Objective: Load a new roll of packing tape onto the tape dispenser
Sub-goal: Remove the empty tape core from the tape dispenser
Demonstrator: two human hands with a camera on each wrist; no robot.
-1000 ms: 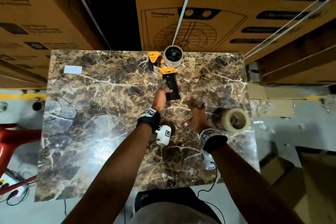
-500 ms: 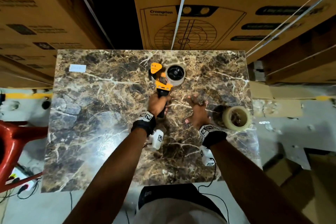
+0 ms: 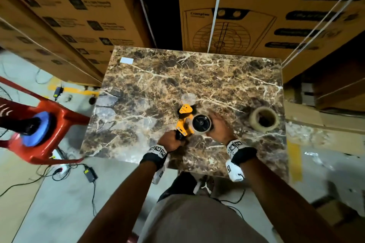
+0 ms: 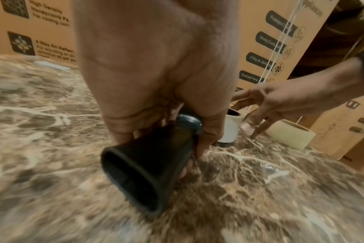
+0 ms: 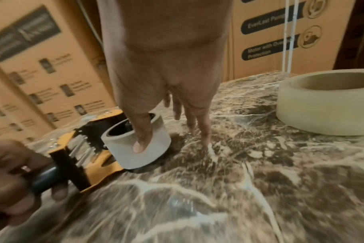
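Yellow-and-black metal tape dispenser (image 3: pixel 184 124) lies on its side on the brown marble-pattern tabletop (image 3: pixel 150 89), lower centre of the head view, spent white cardboard core (image 3: pixel 201 124) on its hub. Left hand (image 3: pixel 170 141) is wrapped tight round the black handle (image 4: pixel 143 166); fingers curl under it in the left wrist view. Right hand (image 3: pixel 220 130) is at the core: thumb pressed flat on the core's outer wall (image 5: pixel 142 141), other fingers spread and straight, tips down on the marble beyond it. Not closed on anything. New roll of translucent beige packing tape (image 3: pixel 263 119) sits flat at the right of the table, apart from both hands.

Versus 0.5 s ago: dispenser pulled toward the near edge, right hand moved off the bare table onto the core; new roll not moved.
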